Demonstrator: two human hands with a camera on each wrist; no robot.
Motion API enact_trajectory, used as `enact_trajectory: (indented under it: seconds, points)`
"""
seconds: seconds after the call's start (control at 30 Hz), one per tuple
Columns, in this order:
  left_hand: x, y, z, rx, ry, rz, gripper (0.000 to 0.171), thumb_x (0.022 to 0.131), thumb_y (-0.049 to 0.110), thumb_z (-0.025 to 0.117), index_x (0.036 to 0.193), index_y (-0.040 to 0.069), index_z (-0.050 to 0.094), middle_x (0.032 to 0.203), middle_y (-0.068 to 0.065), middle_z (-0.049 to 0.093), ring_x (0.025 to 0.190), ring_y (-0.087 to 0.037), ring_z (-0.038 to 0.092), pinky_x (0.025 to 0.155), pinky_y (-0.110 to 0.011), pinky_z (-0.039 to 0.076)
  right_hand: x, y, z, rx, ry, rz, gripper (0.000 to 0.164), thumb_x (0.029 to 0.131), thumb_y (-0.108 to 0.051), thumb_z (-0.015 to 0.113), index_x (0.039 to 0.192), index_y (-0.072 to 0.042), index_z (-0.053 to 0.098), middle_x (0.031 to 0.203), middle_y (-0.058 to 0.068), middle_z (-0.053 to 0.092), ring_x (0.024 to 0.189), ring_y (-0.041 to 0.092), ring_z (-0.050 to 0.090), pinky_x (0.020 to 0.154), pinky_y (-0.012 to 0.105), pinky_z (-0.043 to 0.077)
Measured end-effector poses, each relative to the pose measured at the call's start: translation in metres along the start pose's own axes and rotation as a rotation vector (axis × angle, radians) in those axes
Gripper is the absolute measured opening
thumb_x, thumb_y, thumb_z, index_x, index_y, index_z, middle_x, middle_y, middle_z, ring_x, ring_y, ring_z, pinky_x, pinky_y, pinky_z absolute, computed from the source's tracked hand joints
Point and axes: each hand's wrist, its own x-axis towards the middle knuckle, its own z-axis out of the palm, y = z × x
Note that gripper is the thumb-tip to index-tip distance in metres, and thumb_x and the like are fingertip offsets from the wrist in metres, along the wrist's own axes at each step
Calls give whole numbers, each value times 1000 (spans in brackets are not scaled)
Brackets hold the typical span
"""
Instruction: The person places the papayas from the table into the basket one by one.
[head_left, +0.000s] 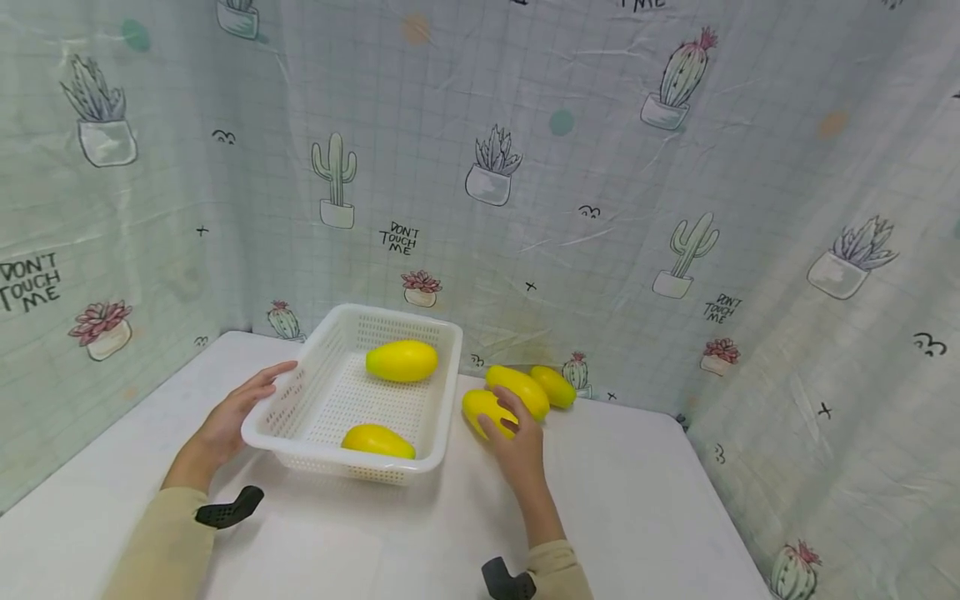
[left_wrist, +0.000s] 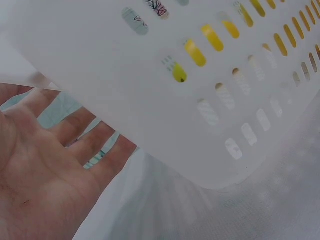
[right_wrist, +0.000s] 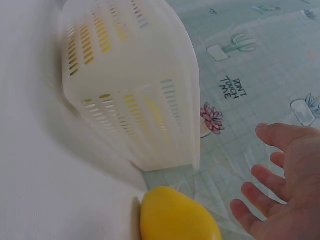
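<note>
A white perforated plastic basket point(head_left: 337, 400) stands on the table with two yellow mangoes inside: one mango point(head_left: 405, 361) towards the back, another mango point(head_left: 378, 440) by the front wall. My left hand point(head_left: 228, 421) rests along the basket's left side. Its fingers reach out straight in the left wrist view, their tips hidden behind the basket wall. To the basket's right lie three more mangoes: the nearest mango point(head_left: 476, 408), a longer mango point(head_left: 517, 385) and a greenish-yellow mango point(head_left: 555, 387). Just over the nearest one, my right hand point(head_left: 521, 446) hovers with spread, slightly bent fingers, holding nothing.
The white table point(head_left: 622, 492) extends to the right and in front of the basket. A cactus-printed curtain point(head_left: 585, 275) hangs along the back and both sides, close behind the mangoes. Each wrist carries a dark mount, such as the left mount point(head_left: 228, 508).
</note>
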Motion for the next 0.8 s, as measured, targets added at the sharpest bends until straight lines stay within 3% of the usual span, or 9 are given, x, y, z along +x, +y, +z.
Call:
enact_trajectory:
  seconds: [0.13,0.43,0.8]
  points:
    - [0,0,0,-14,-9,0,47,101,28,26,147,21,17,145,6,31,110,-8,53,81,-31,51,0,3,-2,-22,15,-19,43,81,-36,67,121,-35,52,124,-13,54,118,14,49,94,40,46]
    - [4,1,0,-18,-16,15,47,101,27,25,147,20,17,148,-2,25,111,-9,52,81,-31,51,2,10,-10,-29,32,-3,42,81,-40,66,120,-36,51,124,-15,53,118,11,48,96,40,45]
    - [-1,0,-1,-23,-20,5,47,101,27,25,147,21,17,147,1,27,109,-9,52,80,-32,52,1,11,-16,-34,71,12,40,83,-27,66,122,-28,53,125,-9,56,119,15,49,95,40,46]
